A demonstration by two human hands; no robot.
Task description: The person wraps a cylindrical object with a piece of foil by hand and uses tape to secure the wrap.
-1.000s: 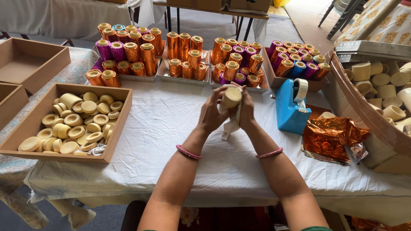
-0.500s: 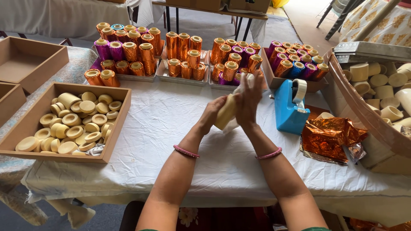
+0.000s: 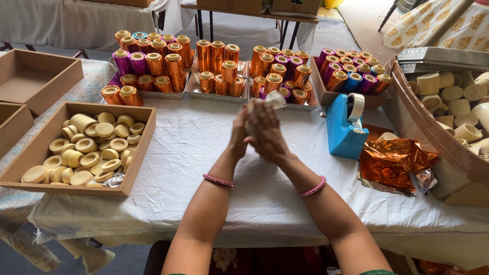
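Both my hands are raised together over the white cloth at the table's middle. My right hand [image 3: 268, 133] lies across the front and covers most of a cream cylinder [image 3: 275, 99], whose pale top end shows above the fingers. My left hand [image 3: 239, 131] presses the cylinder from the left side, mostly hidden behind the right. A pink bangle sits on each wrist.
A wooden box [image 3: 136, 159] of cream lids and tubs stands at left. Trays of foil-wrapped orange, purple and blue cylinders [image 3: 216, 66] line the far edge. A blue tape dispenser [image 3: 346, 127], crumpled orange foil [image 3: 392, 162] and a bin of cream tubs [image 3: 453, 99] are at right.
The cylinder was upright between both palms, then tilted; now my right hand has swung across it and hides most of it.
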